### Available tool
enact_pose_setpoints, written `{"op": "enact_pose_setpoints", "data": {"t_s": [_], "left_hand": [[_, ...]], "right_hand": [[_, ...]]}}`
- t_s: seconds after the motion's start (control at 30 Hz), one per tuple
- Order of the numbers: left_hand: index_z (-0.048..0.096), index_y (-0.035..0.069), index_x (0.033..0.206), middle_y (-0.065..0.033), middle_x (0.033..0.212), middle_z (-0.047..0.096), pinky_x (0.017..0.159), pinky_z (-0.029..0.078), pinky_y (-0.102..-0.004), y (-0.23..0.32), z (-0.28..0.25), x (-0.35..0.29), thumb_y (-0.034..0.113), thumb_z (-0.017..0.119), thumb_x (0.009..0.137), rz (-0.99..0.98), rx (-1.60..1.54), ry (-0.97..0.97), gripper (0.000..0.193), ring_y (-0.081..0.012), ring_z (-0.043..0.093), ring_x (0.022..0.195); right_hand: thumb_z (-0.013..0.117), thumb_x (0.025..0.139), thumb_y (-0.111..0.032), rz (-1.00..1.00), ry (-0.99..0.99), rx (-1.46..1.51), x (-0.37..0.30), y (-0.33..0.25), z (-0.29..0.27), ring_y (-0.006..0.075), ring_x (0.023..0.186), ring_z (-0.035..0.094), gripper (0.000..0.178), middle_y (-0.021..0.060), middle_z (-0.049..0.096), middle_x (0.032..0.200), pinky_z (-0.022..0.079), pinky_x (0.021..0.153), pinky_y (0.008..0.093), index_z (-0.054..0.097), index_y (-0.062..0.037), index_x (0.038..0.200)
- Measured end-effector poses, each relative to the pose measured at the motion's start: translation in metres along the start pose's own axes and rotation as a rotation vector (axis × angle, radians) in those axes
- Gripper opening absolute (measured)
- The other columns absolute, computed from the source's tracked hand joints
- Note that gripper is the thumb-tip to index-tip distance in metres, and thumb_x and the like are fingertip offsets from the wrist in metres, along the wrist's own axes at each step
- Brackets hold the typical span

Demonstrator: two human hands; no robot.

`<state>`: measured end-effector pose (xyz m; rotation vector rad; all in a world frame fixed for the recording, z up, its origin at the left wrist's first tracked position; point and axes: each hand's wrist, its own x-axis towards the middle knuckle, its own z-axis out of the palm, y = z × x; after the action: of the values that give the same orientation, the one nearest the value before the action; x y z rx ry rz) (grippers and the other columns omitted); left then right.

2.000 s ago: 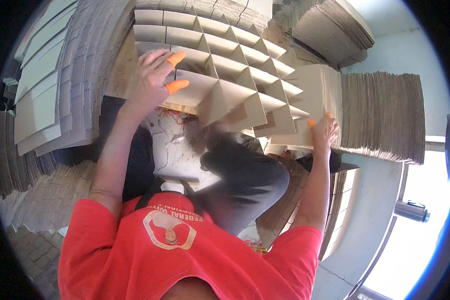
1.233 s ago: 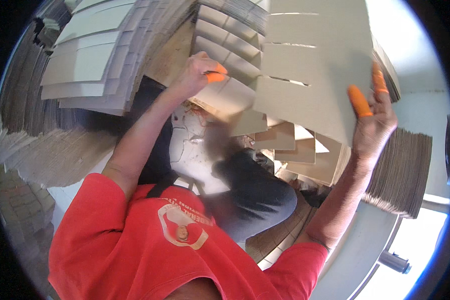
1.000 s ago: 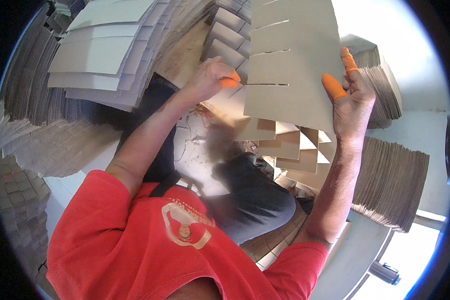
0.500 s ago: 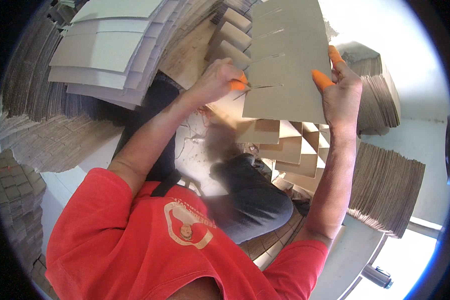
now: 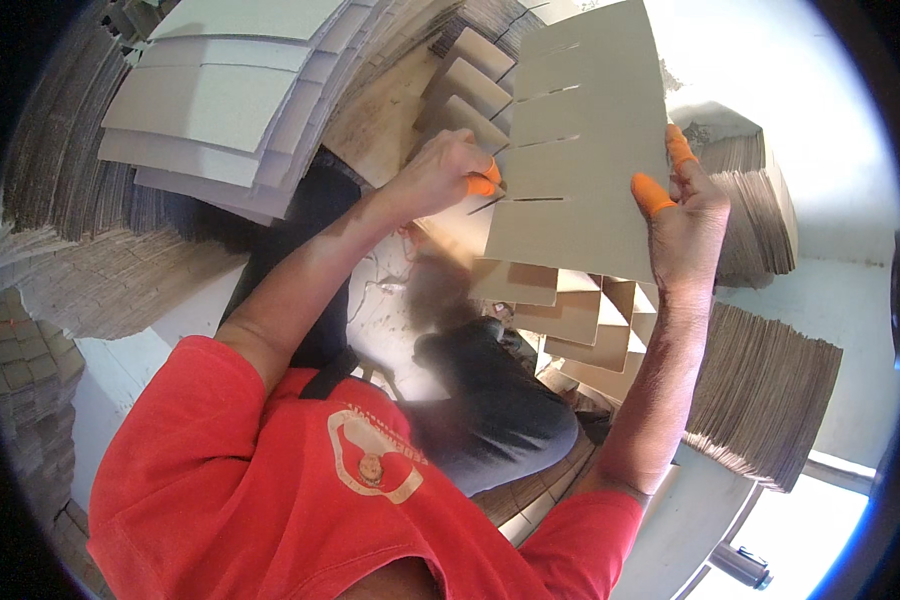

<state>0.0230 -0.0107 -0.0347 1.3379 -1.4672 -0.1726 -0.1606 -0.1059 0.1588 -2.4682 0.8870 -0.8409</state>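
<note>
My right hand (image 5: 690,215) grips the right edge of a brown cardboard sheet (image 5: 590,150) with several short slots along its left side. Orange finger covers show on its thumb and a finger. My left hand (image 5: 450,178), also with orange covers, pinches the upper edge of a cardboard divider strip (image 5: 458,228) beside the sheet's nearest slot. More upright cardboard strips (image 5: 475,88) stand in a row beyond that hand. Under the sheet's near end, crossed cardboard dividers (image 5: 575,315) form a grid of cells. The sheet hides much of this grid.
Large cardboard sheets (image 5: 205,95) are piled high at the left, above more stacked cardboard (image 5: 120,285). Bundles of cut cardboard (image 5: 760,390) stand at the right, with another stack (image 5: 750,205) farther back. My dark-trousered leg (image 5: 495,410) is bent below the work.
The slotted sheet and my right hand have come slightly nearer. My left hand has shifted a little nearer too, still pinching beside the slot. The whole view has tilted slightly.
</note>
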Motion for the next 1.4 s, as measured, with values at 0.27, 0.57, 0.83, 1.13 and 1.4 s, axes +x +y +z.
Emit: {"op": "enact_pose_setpoints", "data": {"t_s": [0.27, 0.57, 0.83, 1.13, 1.4], "left_hand": [[0.071, 0.006, 0.08, -0.0117, 0.07, 0.063, 0.064, 0.045, -0.0428, 0.006, -0.002, 0.002, 0.009, 0.072, 0.073, 0.007, -0.02, 0.017, 0.008, -0.032, 0.056, 0.074], [0.071, 0.006, 0.088, -0.0129, 0.077, 0.064, 0.073, 0.043, -0.0433, 0.001, 0.003, 0.004, -0.01, 0.063, 0.065, 0.003, 0.001, -0.048, 0.029, -0.0354, 0.054, 0.079], [0.07, 0.007, 0.078, -0.0113, 0.071, 0.063, 0.068, 0.045, -0.0437, -0.003, 0.01, 0.005, 0.009, 0.072, 0.072, 0.028, 0.038, 0.036, 0.007, -0.033, 0.057, 0.075], [0.069, 0.006, 0.079, -0.0071, 0.076, 0.065, 0.084, 0.043, -0.043, -0.002, 0.007, 0.005, 0.009, 0.073, 0.071, 0.095, 0.23, 0.018, 0.01, -0.0282, 0.059, 0.08], [0.042, 0.011, 0.144, -0.0087, 0.147, 0.042, 0.117, 0.022, -0.0517, 0.017, 0.007, 0.004, 0.014, 0.08, 0.069, 0.339, 0.585, -0.204, 0.084, -0.0302, 0.03, 0.141]], "right_hand": [[0.062, 0.083, 0.013, 0.046, -0.248, 0.01, 0.006, 0.015, 0.029, 0.0177, 0.102, 0.065, 0.055, 0.0207, 0.066, 0.118, 0.057, 0.085, 0.0304, 0.048, 0.0087, 0.135], [0.07, 0.08, 0.004, 0.064, -0.445, -0.144, 0.012, 0.012, 0.06, 0.0261, 0.105, 0.066, 0.055, 0.0211, 0.065, 0.117, 0.053, 0.088, 0.0357, 0.052, 0.0056, 0.132], [0.075, 0.074, -0.002, -0.073, -0.727, -0.292, 0.007, -0.006, 0.073, 0.0354, 0.096, 0.066, 0.044, 0.0281, 0.064, 0.102, 0.051, 0.08, 0.0428, 0.058, 0.0099, 0.113], [0.074, 0.075, -0.01, -0.155, -0.765, -0.223, -0.019, 0.026, 0.103, 0.0387, 0.093, 0.065, 0.031, 0.0256, 0.066, 0.095, 0.052, 0.078, 0.0466, 0.062, 0.0086, 0.095], [0.07, 0.087, -0.032, 0.17, 0.022, -0.576, -0.07, 0.08, 0.036, 0.0377, 0.076, 0.068, 0.035, 0.0205, 0.068, 0.084, 0.053, 0.067, 0.0459, 0.062, -0.0003, 0.101]]}}
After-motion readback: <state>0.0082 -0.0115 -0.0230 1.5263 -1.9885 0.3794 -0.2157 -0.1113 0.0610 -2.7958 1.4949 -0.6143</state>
